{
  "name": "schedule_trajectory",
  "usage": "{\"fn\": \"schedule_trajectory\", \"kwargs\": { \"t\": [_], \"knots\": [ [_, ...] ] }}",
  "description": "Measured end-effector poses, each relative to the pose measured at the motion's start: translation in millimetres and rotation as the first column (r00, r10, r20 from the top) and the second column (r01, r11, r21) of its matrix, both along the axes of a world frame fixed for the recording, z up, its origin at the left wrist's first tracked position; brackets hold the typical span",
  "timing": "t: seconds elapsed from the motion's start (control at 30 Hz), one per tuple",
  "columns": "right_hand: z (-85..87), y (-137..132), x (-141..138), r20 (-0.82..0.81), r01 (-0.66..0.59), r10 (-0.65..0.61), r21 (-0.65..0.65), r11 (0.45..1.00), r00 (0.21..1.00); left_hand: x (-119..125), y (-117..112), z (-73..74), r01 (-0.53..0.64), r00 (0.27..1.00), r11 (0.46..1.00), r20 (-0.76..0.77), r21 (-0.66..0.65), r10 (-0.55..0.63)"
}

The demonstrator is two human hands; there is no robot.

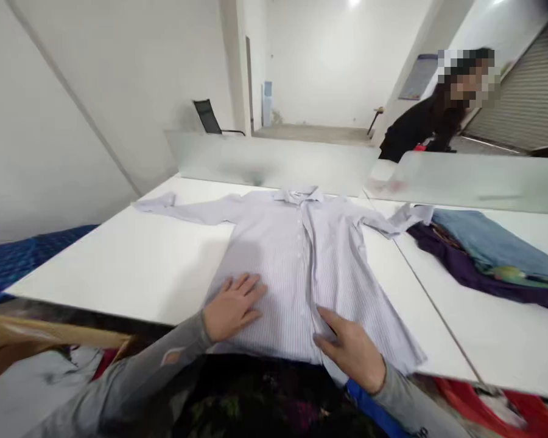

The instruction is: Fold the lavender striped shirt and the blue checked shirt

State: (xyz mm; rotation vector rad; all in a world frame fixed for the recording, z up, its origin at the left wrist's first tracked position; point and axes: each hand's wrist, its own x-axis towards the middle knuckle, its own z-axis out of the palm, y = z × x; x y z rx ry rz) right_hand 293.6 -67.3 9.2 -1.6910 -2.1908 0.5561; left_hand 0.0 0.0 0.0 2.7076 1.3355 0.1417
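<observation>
A pale striped button-up shirt (274,274) lies front side up on the white table (132,267), collar at the far end and sleeves stretched out to both sides. Down the middle runs its button placket, whose overlapping front edge is wavy and partly lifted. My left hand (232,307) rests flat on the lower left front panel with the fingers spread. By the lower placket is my right hand (351,350), its thumb and forefinger apart, their tips touching the fabric edge. The shirt's hem hangs near the table's front edge.
Folded jeans (497,237) lie on a dark purple garment (466,271) at the right, touching the shirt's cuff. A frosted divider (274,161) crosses the table's back. Beyond it a person (415,128) leans over. A cardboard box (50,340) and red cloth (475,401) sit below the front edge.
</observation>
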Motion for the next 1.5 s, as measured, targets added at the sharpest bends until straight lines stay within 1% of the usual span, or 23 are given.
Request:
{"fn": "schedule_trajectory", "kwargs": {
  "t": [0.07, 0.13, 0.23, 0.3, 0.33, 0.43, 0.47, 0.53, 0.6, 0.67, 0.8, 0.87, 0.9, 0.97, 1.0, 1.07, 1.13, 1.2, 1.27, 1.3, 1.33, 1.4, 1.5],
  "knots": [
    [-9.3, -16, -2, 0.011, 0.003, -0.004, 0.035, 0.999, 1.0, 1, -25, -3.0, 0.051, 0.994, 0.999, 0.097, 0.005, -0.051],
    [-16.2, -28, -2, 0.003, 0.025, -0.025, 0.076, 0.997, 1.0, 9, -45, -3.7, 0.097, 0.979, 0.995, 0.178, 0.021, -0.099],
    [-18.2, -40, 0, -0.05, 0.096, -0.089, 0.145, 0.985, 0.995, 34, -60, -1.3, 0.157, 0.948, 0.986, 0.272, 0.061, -0.168],
    [-14.2, -46, 3, -0.126, 0.158, -0.136, 0.182, 0.97, 0.983, 54, -62, -1.0, 0.203, 0.947, 0.967, 0.222, 0.152, -0.233],
    [-11.3, -48, 5, -0.17, 0.191, -0.16, 0.192, 0.963, 0.972, 63, -63, -1.9, 0.247, 0.944, 0.946, 0.169, 0.212, -0.284],
    [-3.8, -57, 7, -0.285, 0.256, -0.199, 0.176, 0.951, 0.938, 82, -64, -8.8, 0.371, 0.913, 0.852, 0.023, 0.369, -0.408],
    [-2.5, -60, 8, -0.314, 0.265, -0.203, 0.167, 0.95, 0.927, 86, -65, -11.8, 0.382, 0.908, 0.829, -0.001, 0.408, -0.418],
    [-2.6, -65, 9, -0.352, 0.272, -0.204, 0.154, 0.95, 0.913, 91, -67, -17.0, 0.361, 0.918, 0.805, -0.026, 0.47, -0.396],
    [-5.0, -68, 9, -0.374, 0.281, -0.208, 0.151, 0.948, 0.904, 94, -69, -19.7, 0.32, 0.935, 0.801, -0.031, 0.506, -0.354],
    [-7.8, -69, 8, -0.381, 0.265, -0.197, 0.137, 0.954, 0.903, 95, -71, -19.3, 0.269, 0.951, 0.819, -0.004, 0.508, -0.31],
    [-9.7, -70, 5, -0.384, 0.177, -0.114, 0.131, 0.975, 0.916, 91, -74, -15.0, 0.198, 0.952, 0.897, 0.141, 0.395, -0.272],
    [-9.0, -69, 2, -0.385, 0.132, -0.061, 0.161, 0.978, 0.921, 88, -74, -14.2, 0.169, 0.927, 0.939, 0.276, 0.299, -0.255],
    [-8.6, -69, 1, -0.379, 0.107, -0.032, 0.178, 0.978, 0.925, 86, -72, -13.9, 0.14, 0.905, 0.961, 0.363, 0.238, -0.222],
    [-7.9, -68, -3, -0.35, 0.036, 0.037, 0.2, 0.979, 0.936, 81, -68, -11.9, 0.053, 0.839, 0.994, 0.536, 0.09, -0.094],
    [-7.7, -67, -5, -0.324, -0.013, 0.078, 0.199, 0.98, 0.943, 78, -66, -9.3, 0.006, 0.798, 1.0, 0.603, 0.012, -0.011],
    [-7.4, -65, -11, -0.26, -0.136, 0.18, 0.177, 0.975, 0.949, 72, -62, -0.2, -0.073, 0.716, 0.99, 0.685, -0.118, 0.134],
    [-8.1, -60, -18, -0.179, -0.266, 0.287, 0.133, 0.955, 0.941, 65, -60, 13.3, -0.11, 0.654, 0.978, 0.729, -0.174, 0.204],
    [-10.4, -54, -26, -0.074, -0.358, 0.36, 0.044, 0.933, 0.93, 61, -61, 27.2, -0.105, 0.631, 0.981, 0.752, -0.162, 0.192],
    [-14.3, -48, -31, 0.03, -0.391, 0.394, -0.08, 0.917, 0.918, 59, -65, 36.3, -0.049, 0.654, 0.99, 0.745, -0.129, 0.129],
    [-16.3, -45, -32, 0.059, -0.395, 0.405, -0.132, 0.909, 0.912, 59, -67, 37.8, 0.002, 0.68, 0.992, 0.727, -0.125, 0.09],
    [-18.0, -43, -33, 0.064, -0.403, 0.418, -0.166, 0.9, 0.906, 60, -69, 37.1, 0.063, 0.707, 0.989, 0.705, -0.132, 0.049],
    [-18.8, -39, -30, 0.019, -0.439, 0.45, -0.186, 0.879, 0.893, 63, -72, 30.1, 0.184, 0.752, 0.967, 0.658, -0.178, -0.022],
    [-9.6, -37, -18, -0.079, -0.517, 0.512, -0.185, 0.835, 0.855, 67, -71, 15.5, 0.283, 0.802, 0.931, 0.59, -0.232, -0.096]
  ]
}}
